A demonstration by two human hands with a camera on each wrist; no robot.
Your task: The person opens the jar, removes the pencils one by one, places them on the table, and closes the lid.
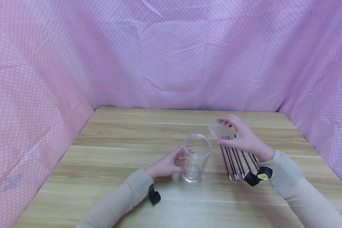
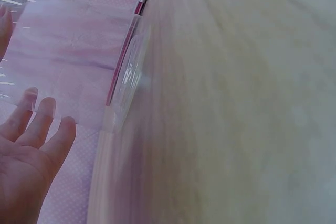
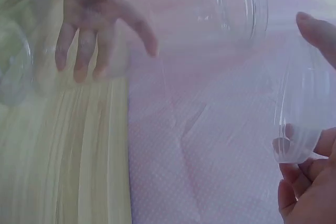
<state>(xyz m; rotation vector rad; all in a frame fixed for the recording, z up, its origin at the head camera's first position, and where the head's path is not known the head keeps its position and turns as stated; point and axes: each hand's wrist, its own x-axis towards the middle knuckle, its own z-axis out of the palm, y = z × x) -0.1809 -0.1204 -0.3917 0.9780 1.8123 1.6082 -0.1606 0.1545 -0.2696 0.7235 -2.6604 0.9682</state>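
A tall clear plastic jar [image 1: 197, 161] stands upright on the table with its top uncovered. My left hand [image 1: 171, 163] holds its side, thumb in front and fingers round the back; in the left wrist view the fingertips [image 2: 46, 106] lie against the clear wall. To the right and above, my right hand [image 1: 242, 136] pinches a clear round lid [image 1: 217, 129] by its edge, apart from the jar. The lid [image 3: 302, 108] is tilted in the right wrist view. Beneath the right hand several dark pencils [image 1: 231, 161] lie side by side, partly hidden by that hand.
The wood-grain table [image 1: 125, 136] spreads round the jar and pencils. Pink dotted cloth [image 1: 171, 63] hangs behind it and along both sides. Each wrist wears a small black camera, the right one [image 1: 252, 179] hanging over the pencils.
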